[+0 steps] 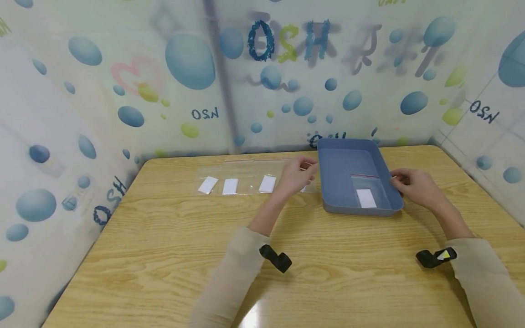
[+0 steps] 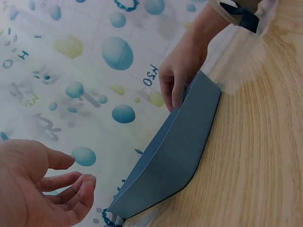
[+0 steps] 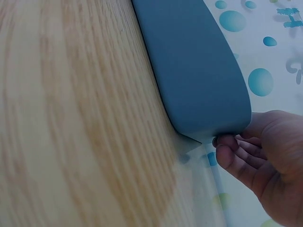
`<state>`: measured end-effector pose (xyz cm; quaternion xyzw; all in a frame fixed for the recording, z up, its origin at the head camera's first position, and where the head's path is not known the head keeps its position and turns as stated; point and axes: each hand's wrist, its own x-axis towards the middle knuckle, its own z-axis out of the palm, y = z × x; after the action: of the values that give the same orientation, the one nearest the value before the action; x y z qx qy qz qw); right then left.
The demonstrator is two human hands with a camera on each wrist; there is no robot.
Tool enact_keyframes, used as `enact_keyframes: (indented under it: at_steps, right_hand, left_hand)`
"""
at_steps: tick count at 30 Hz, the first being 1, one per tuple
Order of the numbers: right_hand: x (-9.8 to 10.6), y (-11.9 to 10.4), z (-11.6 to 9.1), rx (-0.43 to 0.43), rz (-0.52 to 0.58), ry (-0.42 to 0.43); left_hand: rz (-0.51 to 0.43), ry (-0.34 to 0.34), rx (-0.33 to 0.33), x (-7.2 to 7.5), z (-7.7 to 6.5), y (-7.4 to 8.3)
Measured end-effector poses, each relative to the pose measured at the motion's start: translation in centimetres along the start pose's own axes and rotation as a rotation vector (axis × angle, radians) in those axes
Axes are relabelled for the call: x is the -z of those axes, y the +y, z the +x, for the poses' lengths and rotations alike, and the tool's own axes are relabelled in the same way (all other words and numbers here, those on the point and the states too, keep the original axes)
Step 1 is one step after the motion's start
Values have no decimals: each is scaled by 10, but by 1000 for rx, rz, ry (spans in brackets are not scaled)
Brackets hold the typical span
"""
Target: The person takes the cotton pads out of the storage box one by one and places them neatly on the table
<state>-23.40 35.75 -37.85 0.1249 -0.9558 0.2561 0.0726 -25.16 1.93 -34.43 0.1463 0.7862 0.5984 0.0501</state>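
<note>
A blue-grey tray (image 1: 344, 211) sits at the table's back right. Inside it lies a clear zip bag (image 1: 382, 193) with a white card (image 1: 366, 198). My right hand (image 1: 418, 187) pinches the tray's right wall, its fingertips against the outside in the right wrist view. Just left of the tray, my left hand (image 1: 296, 175) is held over the row of bags. Its fingers are loosely bent with nothing between them in the left wrist view. Several clear zip bags with white cards (image 1: 230, 186) lie side by side; the left hand partly hides the rightmost white card (image 1: 303, 188).
The wooden table (image 1: 164, 264) runs back to a wall covering (image 1: 180, 132) printed with bubbles and letters. More of this covering stands on the left and right. Black wrist cameras (image 1: 275, 258) sit on both sleeves.
</note>
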Motion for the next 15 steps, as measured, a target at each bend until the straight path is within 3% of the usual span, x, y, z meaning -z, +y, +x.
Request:
enact_keyframes:
  at_steps: [15]
  right_hand:
    - [1, -2, -3, 8, 9, 7]
  left_hand:
    - [8, -76, 35, -38, 1, 2]
